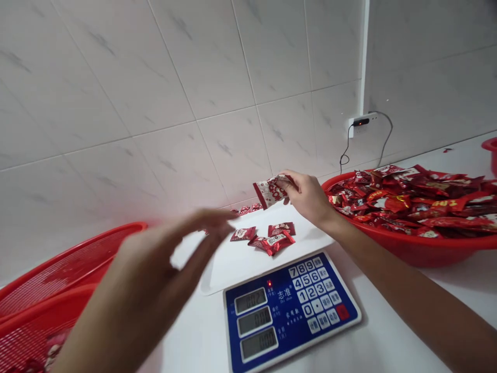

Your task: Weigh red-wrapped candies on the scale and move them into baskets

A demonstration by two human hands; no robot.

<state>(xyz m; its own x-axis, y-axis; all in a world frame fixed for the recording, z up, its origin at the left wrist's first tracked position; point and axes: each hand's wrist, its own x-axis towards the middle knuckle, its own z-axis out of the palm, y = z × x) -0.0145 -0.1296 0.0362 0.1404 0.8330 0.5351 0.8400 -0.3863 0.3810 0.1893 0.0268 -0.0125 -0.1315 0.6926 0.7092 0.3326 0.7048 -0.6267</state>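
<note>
Red-and-white sweet packet [269,190] pinched at its upper end in the right grip [305,194], thumb and fingers closed on the wrapper, lower end hanging free just above the far edge of the tray. Left grip [155,274] open, holding nothing, fingers loosely curled and blurred, out to the left of the right grip and reaching over the tray.

Just below the right grip, three wrapped sweets [267,235] on the white tray [240,272], set toward its middle, probably so that their weight bears squarely on the scale [291,311]. A few more sweets [244,210] against the wall, just past the left grip's fingertips [223,217]. Scale nearer the body than both grips, with a blue keypad and three readouts, the digits too small to read with certainty.

To the right of the right grip, a red basin [411,251] heaped with packets [407,199], its rim close to the wrist, likely within easy reach for that reason. Behind and to the left of the left grip, stacked red baskets [58,274]. Open air between the two grips above the tray; tiled wall [116,77] closing off the far edge of the worktop [469,280], with a socket [361,124] and cable [386,137] above the basin.
</note>
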